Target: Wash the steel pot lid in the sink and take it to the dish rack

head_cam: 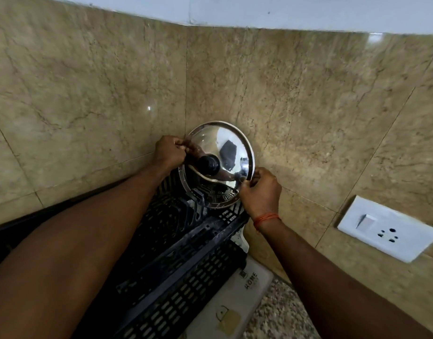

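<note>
The shiny steel pot lid (225, 148) with a black knob stands almost upright, its lower edge down among the far slots of the black plastic dish rack (186, 260). My left hand (170, 152) pinches the lid's left rim. On the lower right rim my right hand (262, 189) grips, an orange thread around its wrist. The lid's back is close to the tiled wall. The sink is out of view.
A beige marble-tiled wall (88, 94) rises right behind the rack. A white switch and socket plate (386, 228) sits on the wall at right. A pale mat marked HOME (237, 302) lies under the rack on a speckled granite counter (281, 314).
</note>
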